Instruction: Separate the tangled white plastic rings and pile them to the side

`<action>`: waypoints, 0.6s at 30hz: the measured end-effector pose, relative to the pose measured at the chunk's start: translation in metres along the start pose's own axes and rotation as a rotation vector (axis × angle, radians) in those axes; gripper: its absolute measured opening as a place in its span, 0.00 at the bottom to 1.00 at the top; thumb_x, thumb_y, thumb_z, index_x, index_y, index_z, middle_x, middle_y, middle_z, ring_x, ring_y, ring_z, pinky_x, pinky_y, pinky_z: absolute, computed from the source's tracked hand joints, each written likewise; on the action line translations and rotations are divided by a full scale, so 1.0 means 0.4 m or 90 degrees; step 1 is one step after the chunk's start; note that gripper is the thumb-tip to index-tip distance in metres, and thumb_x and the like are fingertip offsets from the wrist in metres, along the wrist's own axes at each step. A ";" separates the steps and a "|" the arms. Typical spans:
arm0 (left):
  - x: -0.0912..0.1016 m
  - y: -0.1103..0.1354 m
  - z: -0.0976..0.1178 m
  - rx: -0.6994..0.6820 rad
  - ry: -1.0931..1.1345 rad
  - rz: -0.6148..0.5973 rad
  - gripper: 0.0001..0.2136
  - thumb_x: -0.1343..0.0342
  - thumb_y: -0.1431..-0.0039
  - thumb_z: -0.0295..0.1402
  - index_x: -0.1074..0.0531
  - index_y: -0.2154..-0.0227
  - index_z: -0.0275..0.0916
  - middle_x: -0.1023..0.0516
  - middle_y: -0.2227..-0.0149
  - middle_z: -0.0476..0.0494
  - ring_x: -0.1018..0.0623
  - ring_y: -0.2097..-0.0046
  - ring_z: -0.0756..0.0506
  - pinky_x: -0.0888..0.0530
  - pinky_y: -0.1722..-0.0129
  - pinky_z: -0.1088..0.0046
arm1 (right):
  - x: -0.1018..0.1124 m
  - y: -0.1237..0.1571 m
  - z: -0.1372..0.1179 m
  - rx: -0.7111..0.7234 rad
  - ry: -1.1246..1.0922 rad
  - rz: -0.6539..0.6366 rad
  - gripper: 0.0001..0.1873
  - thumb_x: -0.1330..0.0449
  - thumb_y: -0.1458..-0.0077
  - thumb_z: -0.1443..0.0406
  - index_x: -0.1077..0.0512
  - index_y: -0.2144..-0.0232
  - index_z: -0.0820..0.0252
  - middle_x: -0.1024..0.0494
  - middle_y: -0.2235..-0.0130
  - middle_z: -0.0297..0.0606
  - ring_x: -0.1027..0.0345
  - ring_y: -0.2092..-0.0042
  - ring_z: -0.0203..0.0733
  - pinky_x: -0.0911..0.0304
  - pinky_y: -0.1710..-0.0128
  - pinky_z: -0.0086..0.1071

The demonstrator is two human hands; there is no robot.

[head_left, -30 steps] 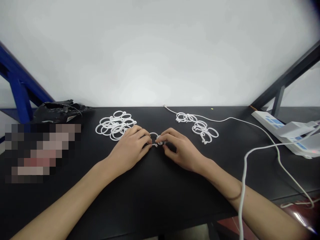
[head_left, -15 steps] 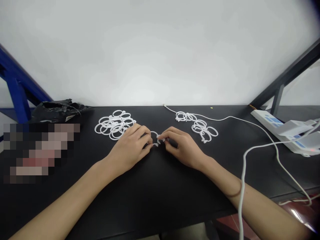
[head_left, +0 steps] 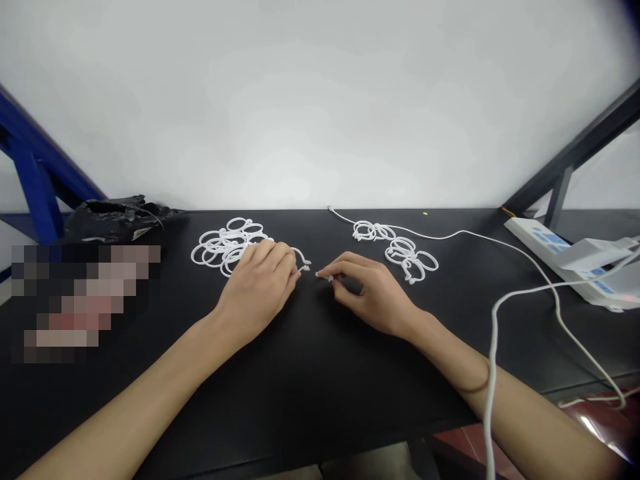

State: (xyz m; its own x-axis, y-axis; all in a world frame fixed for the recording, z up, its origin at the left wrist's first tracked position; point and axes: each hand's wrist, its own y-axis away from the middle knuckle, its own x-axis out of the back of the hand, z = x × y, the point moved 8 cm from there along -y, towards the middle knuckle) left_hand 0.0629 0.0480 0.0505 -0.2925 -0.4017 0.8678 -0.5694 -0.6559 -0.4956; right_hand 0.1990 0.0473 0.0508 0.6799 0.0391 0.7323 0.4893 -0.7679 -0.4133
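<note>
My left hand is closed around a white plastic ring; two ends of it stick out past the fingertips with a gap between them. The rest of that ring is hidden under the fingers. Between the thumb and forefinger of my right hand is a small white plastic piece, mostly covered, so its shape is unclear. A narrow strip of black table separates the two parts. Beside my left hand lies a heap of white plastic rings.
More white rings lie in small clusters beyond my right hand. A white cable runs to the right, and another cable hangs across my right forearm. A power strip stands far right, a black plastic bag at back left.
My left hand has moved slightly left and away from me with the ring. Its ends, close by the right fingertips before, are now apart from them. My right hand has hardly moved.
</note>
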 end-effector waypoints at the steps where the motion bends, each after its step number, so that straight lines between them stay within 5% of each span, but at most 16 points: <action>1: 0.004 0.001 -0.006 0.010 -0.001 0.008 0.09 0.54 0.34 0.29 0.30 0.67 0.36 0.26 0.62 0.38 0.30 0.58 0.39 0.31 0.57 0.57 | 0.004 0.000 0.005 -0.003 0.016 0.009 0.14 0.46 0.43 0.73 0.25 0.58 0.58 0.23 0.59 0.38 0.28 0.61 0.38 0.31 0.61 0.31; 11: 0.021 0.007 0.000 0.021 0.188 0.048 0.06 0.52 0.34 0.29 0.33 0.66 0.37 0.33 0.45 0.33 0.32 0.44 0.39 0.31 0.45 0.58 | 0.010 0.003 0.004 -0.026 0.132 0.021 0.14 0.42 0.44 0.70 0.28 0.55 0.60 0.25 0.55 0.43 0.34 0.54 0.47 0.33 0.51 0.44; 18: 0.007 0.009 0.017 0.035 0.332 0.024 0.04 0.50 0.35 0.31 0.36 0.67 0.40 0.28 0.49 0.40 0.27 0.47 0.44 0.29 0.48 0.63 | -0.005 0.002 -0.020 -0.031 -0.075 0.047 0.06 0.40 0.39 0.64 0.28 0.59 0.58 0.23 0.62 0.34 0.29 0.65 0.34 0.32 0.63 0.28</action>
State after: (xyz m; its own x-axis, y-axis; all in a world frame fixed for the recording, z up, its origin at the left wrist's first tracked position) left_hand 0.0654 0.0400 0.0509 -0.6633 -0.0625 0.7457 -0.5149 -0.6850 -0.5154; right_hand 0.1936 0.0416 0.0534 0.7736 0.0537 0.6314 0.4107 -0.8013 -0.4350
